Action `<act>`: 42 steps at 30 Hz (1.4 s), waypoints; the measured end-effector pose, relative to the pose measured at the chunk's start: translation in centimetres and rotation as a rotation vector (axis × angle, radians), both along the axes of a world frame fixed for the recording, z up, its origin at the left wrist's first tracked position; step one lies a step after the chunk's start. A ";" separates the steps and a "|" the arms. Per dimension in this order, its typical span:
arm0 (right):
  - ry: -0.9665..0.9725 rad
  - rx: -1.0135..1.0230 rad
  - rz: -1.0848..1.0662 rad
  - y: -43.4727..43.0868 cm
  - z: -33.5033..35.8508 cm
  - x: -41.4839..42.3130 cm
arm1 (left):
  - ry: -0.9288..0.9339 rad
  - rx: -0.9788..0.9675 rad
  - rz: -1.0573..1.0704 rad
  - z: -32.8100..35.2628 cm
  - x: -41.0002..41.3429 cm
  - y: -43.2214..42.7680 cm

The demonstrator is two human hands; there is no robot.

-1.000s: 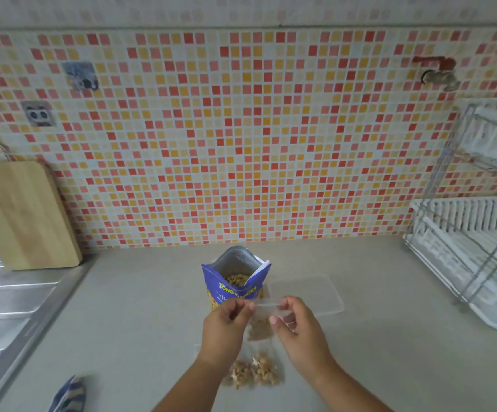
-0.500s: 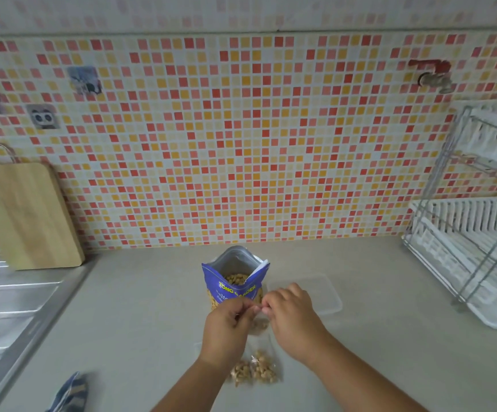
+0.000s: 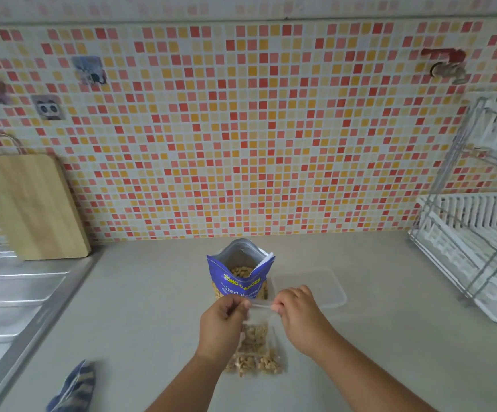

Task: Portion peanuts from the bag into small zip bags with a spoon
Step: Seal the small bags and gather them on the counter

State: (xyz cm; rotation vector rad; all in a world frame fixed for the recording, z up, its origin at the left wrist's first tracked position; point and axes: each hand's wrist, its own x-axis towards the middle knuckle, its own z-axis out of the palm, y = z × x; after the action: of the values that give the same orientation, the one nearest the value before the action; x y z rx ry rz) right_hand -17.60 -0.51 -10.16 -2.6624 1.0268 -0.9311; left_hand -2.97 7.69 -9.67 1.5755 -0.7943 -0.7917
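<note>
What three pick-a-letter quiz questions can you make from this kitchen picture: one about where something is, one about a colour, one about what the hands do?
1. Where is the rectangular wooden cutting board? A) standing against the tiled wall beside the steel sink; B) inside a cupboard; C) on the floor.
2. What colour is the open foil peanut bag? A) red; B) blue; C) green.
3. What are the left hand and right hand doing? A) pinching the top of the small clear plastic zip bag; B) holding a spoon; C) lying flat.
Answers: 1 A, it stands against the tiles; 2 B, its front is blue; 3 A, both hands' fingertips grip its top strip.
</note>
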 end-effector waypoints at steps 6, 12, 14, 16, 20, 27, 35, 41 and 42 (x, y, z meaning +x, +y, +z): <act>0.022 0.845 -0.162 0.8 -2.7 1.6 | 0.025 0.239 0.043 -3.4 0.4 0.0; -0.011 0.899 -0.335 1.4 -5.1 3.0 | -0.293 0.312 -0.010 -5.2 0.9 -0.3; -0.022 0.897 -0.347 1.5 -5.5 3.2 | -0.416 0.309 -0.031 -5.7 0.9 -0.4; -0.025 0.877 -0.354 1.7 -5.7 3.3 | -0.479 0.298 -0.030 -6.1 0.9 -0.4; -0.036 0.735 -0.339 1.7 -4.9 2.5 | -0.617 0.221 0.021 -6.4 1.0 -0.6; 0.316 0.391 -0.267 -6.5 -0.6 -1.8 | -0.831 -0.020 -0.275 -5.4 -1.0 -2.0; 0.834 0.538 -0.162 -10.6 -1.9 -3.0 | -0.799 0.278 -0.533 -5.3 -2.8 -5.7; 0.825 0.442 -0.139 -6.8 -2.1 -4.6 | -0.913 0.327 -0.539 -6.6 -3.0 -5.1; 0.831 0.439 -0.127 -6.0 -2.1 -5.0 | -0.948 0.322 -0.536 -6.8 -3.1 -4.7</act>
State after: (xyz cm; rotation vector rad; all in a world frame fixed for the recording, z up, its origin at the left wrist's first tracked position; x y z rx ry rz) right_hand -22.61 -6.53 -12.22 -2.5972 1.3382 0.4348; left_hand -6.08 2.95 -16.49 2.0736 -1.9041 -0.5161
